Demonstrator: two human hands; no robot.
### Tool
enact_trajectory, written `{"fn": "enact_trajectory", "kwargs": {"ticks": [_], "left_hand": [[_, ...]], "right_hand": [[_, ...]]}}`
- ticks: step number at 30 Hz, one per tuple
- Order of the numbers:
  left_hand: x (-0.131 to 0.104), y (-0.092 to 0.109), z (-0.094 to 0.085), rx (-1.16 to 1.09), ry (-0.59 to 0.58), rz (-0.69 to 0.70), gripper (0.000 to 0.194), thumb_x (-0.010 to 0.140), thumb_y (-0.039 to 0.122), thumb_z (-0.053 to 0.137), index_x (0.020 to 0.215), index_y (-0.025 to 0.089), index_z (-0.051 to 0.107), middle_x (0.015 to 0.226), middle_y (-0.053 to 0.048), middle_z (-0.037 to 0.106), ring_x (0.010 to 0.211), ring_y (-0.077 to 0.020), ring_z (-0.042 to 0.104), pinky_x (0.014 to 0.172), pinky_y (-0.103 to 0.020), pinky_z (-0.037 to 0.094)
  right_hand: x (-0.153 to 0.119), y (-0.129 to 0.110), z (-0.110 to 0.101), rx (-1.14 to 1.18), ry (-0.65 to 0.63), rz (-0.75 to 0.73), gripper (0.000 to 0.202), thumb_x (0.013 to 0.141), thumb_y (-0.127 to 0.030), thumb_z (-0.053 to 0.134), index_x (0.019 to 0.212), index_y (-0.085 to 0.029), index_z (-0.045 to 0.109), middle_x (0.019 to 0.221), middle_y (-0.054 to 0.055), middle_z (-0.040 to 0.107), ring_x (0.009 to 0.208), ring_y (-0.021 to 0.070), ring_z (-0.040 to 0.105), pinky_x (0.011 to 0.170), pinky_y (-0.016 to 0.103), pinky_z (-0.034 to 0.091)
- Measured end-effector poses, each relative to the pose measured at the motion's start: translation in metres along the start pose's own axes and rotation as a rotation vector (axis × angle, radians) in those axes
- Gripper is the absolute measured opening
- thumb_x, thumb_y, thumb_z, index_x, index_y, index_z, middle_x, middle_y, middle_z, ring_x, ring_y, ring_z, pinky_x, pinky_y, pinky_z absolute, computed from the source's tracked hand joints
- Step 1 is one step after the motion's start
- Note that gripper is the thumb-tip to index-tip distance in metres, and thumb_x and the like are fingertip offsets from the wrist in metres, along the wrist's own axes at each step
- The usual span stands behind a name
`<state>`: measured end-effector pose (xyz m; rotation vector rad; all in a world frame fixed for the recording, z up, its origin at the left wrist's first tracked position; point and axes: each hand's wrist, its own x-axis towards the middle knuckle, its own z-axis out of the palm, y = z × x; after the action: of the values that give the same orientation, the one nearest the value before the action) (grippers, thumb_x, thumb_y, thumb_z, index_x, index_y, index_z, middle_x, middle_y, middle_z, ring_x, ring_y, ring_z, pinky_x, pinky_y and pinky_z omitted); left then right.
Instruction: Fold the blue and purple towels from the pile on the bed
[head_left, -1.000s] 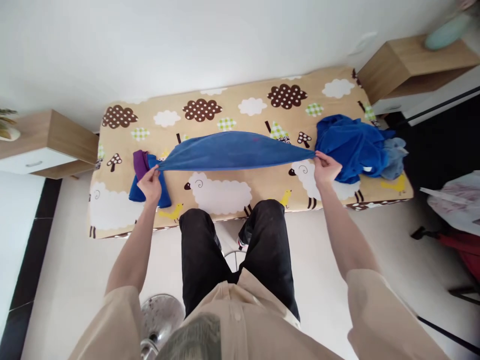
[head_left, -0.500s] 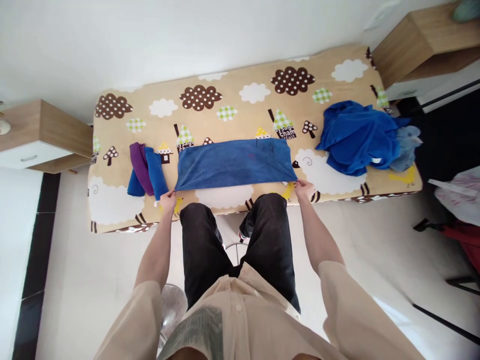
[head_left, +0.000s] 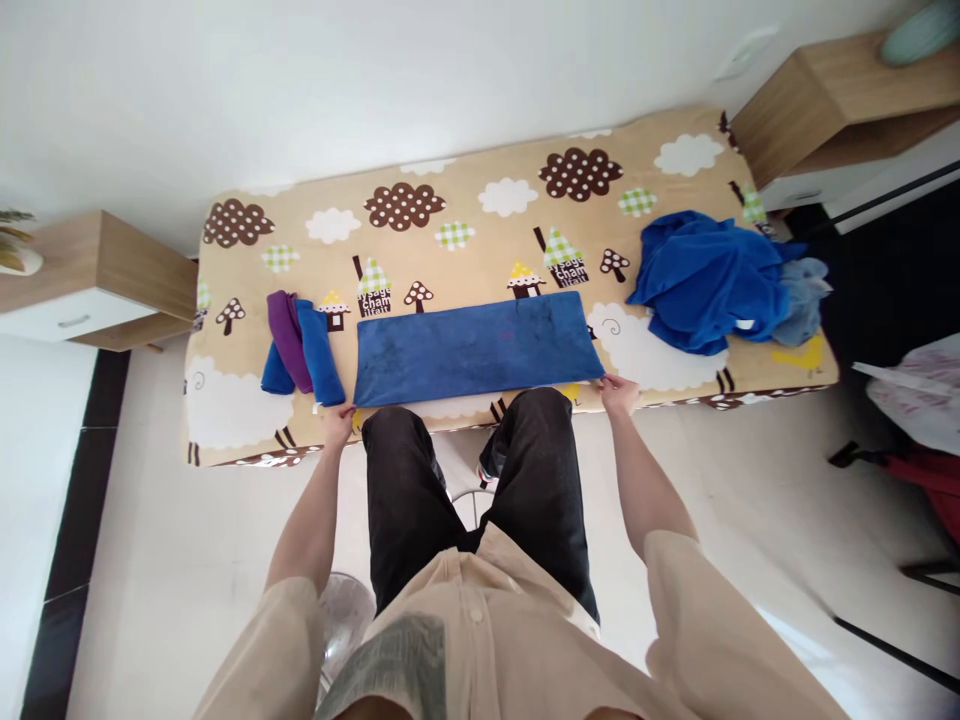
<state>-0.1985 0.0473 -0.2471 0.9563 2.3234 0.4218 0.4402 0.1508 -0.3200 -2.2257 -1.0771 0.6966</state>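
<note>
I count 1 cloth [head_left: 472,350], flat by the bed's [head_left: 487,262] front edge, long axis left-right along it; left hand [head_left: 340,424], right hand [head_left: 619,394] pinching its near corners. 3 rolls [head_left: 289,340], left end; 1 heap [head_left: 709,280], right.

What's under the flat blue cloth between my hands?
Beige patterned sheet shows along the far edge of the blue cloth; the part directly beneath is covered and can't be seen.

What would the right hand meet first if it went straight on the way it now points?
The right hand would most likely meet the flat blue cloth, since its fingers are at that cloth's near right corner; depth is unclear, so it might skim above.
</note>
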Motion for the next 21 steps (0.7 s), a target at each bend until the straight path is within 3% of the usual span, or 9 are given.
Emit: {"fn": "enact_trajectory", "kwargs": {"ticks": [4,9,14,17,21], "left_hand": [[-0.011,-0.004,0.006,0.104,-0.099,0.072,0.02,0.078,0.018,0.064,0.086,0.014,0.083,0.097,-0.017,0.08,0.112,-0.0351,0.072,0.105,-0.042,0.053],[-0.012,-0.003,0.014,0.171,-0.116,0.101,0.019,0.081,0.021,0.065,0.089,0.014,0.081,0.117,-0.02,0.076,0.127,-0.0351,0.065,0.109,-0.041,0.049],[-0.006,0.001,0.012,0.163,-0.116,0.018,0.027,0.087,0.02,0.06,0.103,0.012,0.079,0.103,-0.016,0.079,0.102,-0.0294,0.075,0.095,-0.037,0.056],[-0.004,0.002,0.012,0.134,-0.141,-0.017,0.029,0.088,0.023,0.06,0.105,0.011,0.08,0.095,-0.013,0.081,0.086,-0.0258,0.075,0.082,-0.033,0.058],[-0.005,0.001,0.014,0.099,-0.14,-0.048,0.028,0.086,0.025,0.064,0.101,0.012,0.083,0.083,-0.01,0.08,0.084,-0.0253,0.074,0.076,-0.03,0.057]], "right_hand": [[-0.019,0.004,-0.011,-0.139,-0.125,-0.044,0.03,0.085,-0.026,0.056,0.1,-0.016,0.079,0.109,0.014,0.08,0.111,0.0286,0.073,0.115,0.048,0.051],[-0.023,-0.001,-0.01,-0.108,-0.157,0.013,0.029,0.08,-0.03,0.06,0.098,-0.016,0.078,0.109,0.014,0.079,0.112,0.0289,0.071,0.114,0.05,0.05],[-0.015,0.004,-0.001,0.139,-0.093,0.127,0.042,0.079,-0.031,0.059,0.111,-0.011,0.077,0.105,0.014,0.079,0.101,0.0251,0.073,0.099,0.04,0.06],[-0.014,0.008,0.004,0.159,-0.099,0.134,0.045,0.078,-0.028,0.058,0.114,-0.009,0.077,0.106,0.014,0.079,0.1,0.0244,0.073,0.1,0.04,0.059],[-0.017,0.009,0.007,0.136,-0.089,0.12,0.05,0.081,-0.026,0.054,0.122,-0.005,0.075,0.111,0.018,0.078,0.1,0.0252,0.073,0.103,0.042,0.058]]}}
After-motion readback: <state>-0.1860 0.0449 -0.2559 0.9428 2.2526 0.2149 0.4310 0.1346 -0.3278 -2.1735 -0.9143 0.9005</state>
